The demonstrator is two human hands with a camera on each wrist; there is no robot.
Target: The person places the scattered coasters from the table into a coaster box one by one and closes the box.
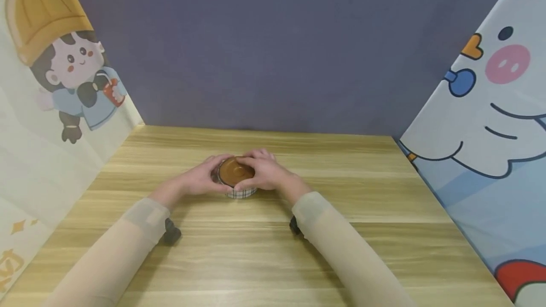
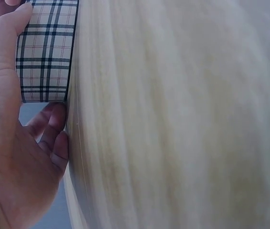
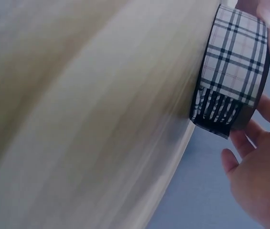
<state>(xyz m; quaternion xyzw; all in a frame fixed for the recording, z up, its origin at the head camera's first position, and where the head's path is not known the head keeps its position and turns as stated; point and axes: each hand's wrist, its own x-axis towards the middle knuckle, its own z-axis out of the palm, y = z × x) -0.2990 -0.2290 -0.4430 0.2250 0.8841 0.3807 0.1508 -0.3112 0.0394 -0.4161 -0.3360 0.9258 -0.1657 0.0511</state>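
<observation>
A low round container sits near the middle of the table, with a brown ridged top (image 1: 230, 172) and a plaid side (image 1: 241, 194). My left hand (image 1: 204, 177) holds it around the left, thumb toward me and fingers around the back. From the other side my right hand (image 1: 266, 173) grips it, with thumb and index finger over the top's edge. In the left wrist view the plaid band (image 2: 48, 52) stands flat on the table. The right wrist view shows a gap in the plaid wall, where several thin stacked layers (image 3: 217, 108) show. Both hands hide its sides.
Light wood-grain table (image 1: 239, 255) lies under both arms. A dark grey panel (image 1: 264, 51) rises behind it. Cartoon-printed panels stand at left (image 1: 38, 174) and right (image 1: 482, 193). Black wrist devices (image 1: 171, 232) hang below the sleeves.
</observation>
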